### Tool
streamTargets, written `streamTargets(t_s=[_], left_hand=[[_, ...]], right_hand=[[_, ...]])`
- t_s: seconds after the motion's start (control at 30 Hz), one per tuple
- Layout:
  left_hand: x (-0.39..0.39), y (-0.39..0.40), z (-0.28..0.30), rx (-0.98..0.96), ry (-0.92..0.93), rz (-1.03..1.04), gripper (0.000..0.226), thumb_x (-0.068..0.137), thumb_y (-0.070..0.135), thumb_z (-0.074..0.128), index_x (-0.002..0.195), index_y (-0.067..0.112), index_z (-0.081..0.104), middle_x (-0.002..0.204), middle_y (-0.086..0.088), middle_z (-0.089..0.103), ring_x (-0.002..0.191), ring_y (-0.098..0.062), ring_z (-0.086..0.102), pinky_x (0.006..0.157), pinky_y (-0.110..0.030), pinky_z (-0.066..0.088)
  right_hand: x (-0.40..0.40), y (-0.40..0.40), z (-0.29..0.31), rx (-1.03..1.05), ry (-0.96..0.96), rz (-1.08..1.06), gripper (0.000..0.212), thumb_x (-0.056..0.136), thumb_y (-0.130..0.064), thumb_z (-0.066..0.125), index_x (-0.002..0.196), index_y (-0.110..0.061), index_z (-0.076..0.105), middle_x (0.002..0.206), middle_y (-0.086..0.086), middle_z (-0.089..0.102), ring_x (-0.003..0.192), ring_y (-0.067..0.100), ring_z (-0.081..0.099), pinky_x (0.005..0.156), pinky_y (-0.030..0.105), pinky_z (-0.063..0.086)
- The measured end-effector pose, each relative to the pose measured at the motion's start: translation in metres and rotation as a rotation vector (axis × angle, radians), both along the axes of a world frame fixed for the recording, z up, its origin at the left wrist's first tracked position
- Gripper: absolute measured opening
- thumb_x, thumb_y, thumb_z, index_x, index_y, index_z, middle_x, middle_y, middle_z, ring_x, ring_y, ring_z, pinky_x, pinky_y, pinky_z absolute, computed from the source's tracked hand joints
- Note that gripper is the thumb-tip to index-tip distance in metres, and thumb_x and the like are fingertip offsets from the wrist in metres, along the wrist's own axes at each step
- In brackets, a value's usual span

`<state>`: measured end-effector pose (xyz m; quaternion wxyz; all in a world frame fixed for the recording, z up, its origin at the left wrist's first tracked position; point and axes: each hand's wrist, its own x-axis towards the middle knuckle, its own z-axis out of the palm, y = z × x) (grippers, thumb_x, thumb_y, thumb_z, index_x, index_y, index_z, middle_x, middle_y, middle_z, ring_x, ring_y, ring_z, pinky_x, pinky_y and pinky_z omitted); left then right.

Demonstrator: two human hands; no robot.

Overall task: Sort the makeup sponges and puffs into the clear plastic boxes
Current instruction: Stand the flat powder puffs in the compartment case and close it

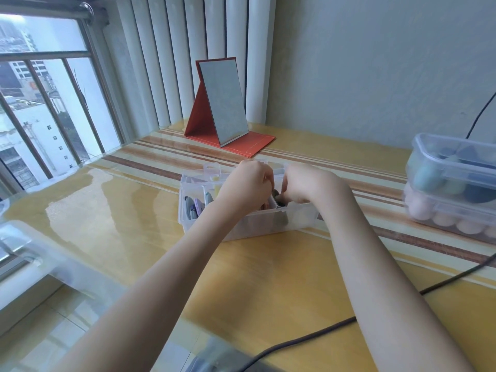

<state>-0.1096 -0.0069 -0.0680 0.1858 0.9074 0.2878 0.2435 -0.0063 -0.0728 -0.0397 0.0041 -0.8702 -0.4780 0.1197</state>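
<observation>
Cable (308, 336): one dark lead crosses the table (268, 277) nearest you.
Hands: your left hand (248, 183) and right hand (303, 183) reach into one divided clear box (241, 226); fingers curl downward, but their grip is hidden.
Puffs (194, 208): several stand in its left compartment.
Stacked boxes (451, 189): two at right, holding sponges.
Mirror (222, 106): one, farthest.

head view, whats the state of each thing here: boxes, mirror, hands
divided clear box: open, no lid on, puffs standing in its compartments
stacked clear boxes: two high, filled with sponges
top stacked box: lid on
folding mirror: unfolded, standing upright
left hand: fingers curled down inside the divided box; grip hidden
right hand: fingers curled down inside the divided box; grip hidden
</observation>
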Motion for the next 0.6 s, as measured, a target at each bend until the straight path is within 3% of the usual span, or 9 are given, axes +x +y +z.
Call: streamTargets(t_s=[0.1,0.23,0.33,0.4,0.5,0.6], left_hand=[[0.001,0.002,-0.001,0.025,0.0,0.003,0.031,0.085,-0.004,0.042,0.084,0.009,0.07,0.091,-0.008,0.063,0.081,-0.021,0.058,0.067,-0.025,0.048],[0.003,0.005,-0.006,0.069,-0.007,-0.006,0.027,0.086,0.003,0.045,0.09,0.011,0.07,0.092,-0.009,0.066,0.083,-0.025,0.059,0.074,-0.039,0.055],[0.003,0.003,-0.006,0.108,0.003,-0.014,0.021,0.083,0.008,0.047,0.089,0.009,0.067,0.089,-0.009,0.064,0.084,-0.027,0.056,0.073,-0.039,0.053],[0.002,0.002,-0.005,0.135,0.042,0.009,0.015,0.083,0.008,0.045,0.084,0.009,0.06,0.088,-0.006,0.059,0.085,-0.026,0.052,0.074,-0.038,0.05],[-0.004,0.004,-0.005,0.141,0.091,0.072,0.014,0.085,0.009,0.042,0.08,0.016,0.053,0.084,0.0,0.052,0.081,-0.022,0.048,0.077,-0.038,0.046],[-0.011,0.011,0.003,0.055,0.142,0.077,0.015,0.083,0.009,0.044,0.083,0.017,0.057,0.084,0.001,0.057,0.08,-0.021,0.055,0.078,-0.041,0.052]], right_hand=[[-0.001,-0.003,0.005,0.007,0.008,0.018,0.019,0.092,-0.015,0.057,0.108,-0.01,0.065,0.094,0.006,0.065,0.078,0.025,0.058,0.067,0.03,0.044],[-0.001,-0.007,0.017,0.281,-0.016,-0.023,0.013,0.085,-0.024,0.069,0.097,-0.017,0.069,0.089,0.003,0.064,0.083,0.027,0.062,0.069,0.028,0.044],[-0.004,-0.004,0.008,0.14,0.033,0.002,0.016,0.089,-0.011,0.06,0.102,-0.015,0.069,0.077,0.004,0.057,0.067,0.024,0.054,0.064,0.027,0.045],[0.0,-0.006,0.005,0.146,0.166,0.021,0.017,0.091,-0.008,0.056,0.096,-0.015,0.071,0.074,0.005,0.058,0.063,0.022,0.054,0.061,0.028,0.048],[0.01,-0.013,0.014,0.35,0.418,0.024,0.021,0.094,-0.011,0.057,0.081,-0.02,0.072,0.078,0.005,0.065,0.063,0.016,0.059,0.056,0.026,0.052],[0.026,-0.014,0.013,0.583,0.456,-0.077,0.031,0.095,0.0,0.046,0.087,-0.018,0.069,0.084,0.009,0.066,0.061,0.016,0.062,0.054,0.028,0.055]])
